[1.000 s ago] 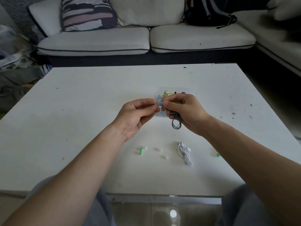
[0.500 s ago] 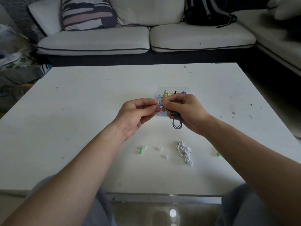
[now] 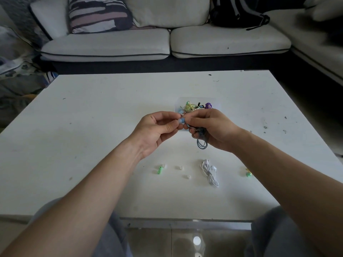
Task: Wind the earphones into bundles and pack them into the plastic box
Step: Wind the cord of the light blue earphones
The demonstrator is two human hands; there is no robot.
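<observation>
The step in hand is the winding of one pair: the blue-grey earphones (image 3: 202, 144), held up over the tabletop (image 3: 92, 127) just in front of the box (image 3: 215, 102). The right hand (image 3: 217, 130) grips the coil. Its fingers (image 3: 196, 120) are curled round the gathered cord, and a short loop hangs out below the palm. The left hand (image 3: 156, 128) meets it at the blue bud (image 3: 181, 120), with thumb and forefinger narrowed to a pinch on it. Whether the right thumb tip touches the bud's other side I cannot tell. Most of the cord looks gathered, so I judge the winding near its end, with the bud end being tucked in to lock the bundle

The box is clear plastic, partly hidden behind the hands, and holds a heap of yellow-green, black and purple earphones. A white bundle (image 3: 209, 173) lies wound on the tabletop nearer the person, not yet packed. Small ear tips (image 3: 180, 167) and a green piece (image 3: 159, 170) lie to its left, and another green bit (image 3: 248, 174) lies to its right, beside the right forearm

The next move calls for securing the loose end so the coil does not spring open, then carrying it a short way forward and setting it in the box. The heap inside seems to leave little room, so it may need pressing down. After that the white bundle is left to go in
</observation>
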